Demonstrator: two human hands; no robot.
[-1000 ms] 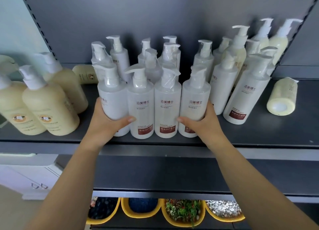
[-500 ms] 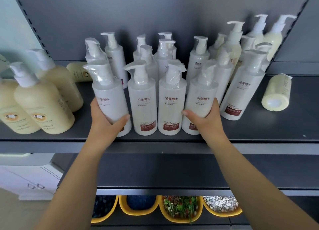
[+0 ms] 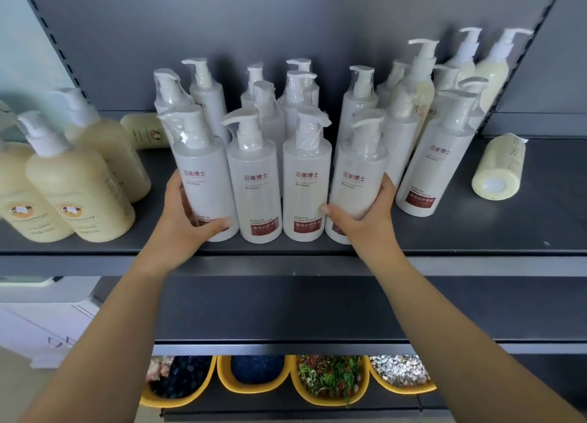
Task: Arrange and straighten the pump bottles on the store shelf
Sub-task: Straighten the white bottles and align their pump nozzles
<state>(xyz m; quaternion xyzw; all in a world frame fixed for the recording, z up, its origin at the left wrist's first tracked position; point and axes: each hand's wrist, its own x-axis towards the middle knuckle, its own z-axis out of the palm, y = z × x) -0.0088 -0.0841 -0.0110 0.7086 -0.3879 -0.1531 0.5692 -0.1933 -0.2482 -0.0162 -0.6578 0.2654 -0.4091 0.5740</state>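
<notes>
Standing along the front edge of the dark grey metal shelf, four frosted white plastic pump bottles are bracketed at the row's ends. The left hand is wrapped around one end bottle, the right hand around the other. Smooth, probably slippery walls are best gripped low, where weight likely sits.

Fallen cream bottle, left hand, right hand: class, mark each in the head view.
fallen cream bottle (image 3: 498, 168), head view, its side wall
left hand (image 3: 187, 222), head view, its back
right hand (image 3: 365, 219), head view, its back
</notes>
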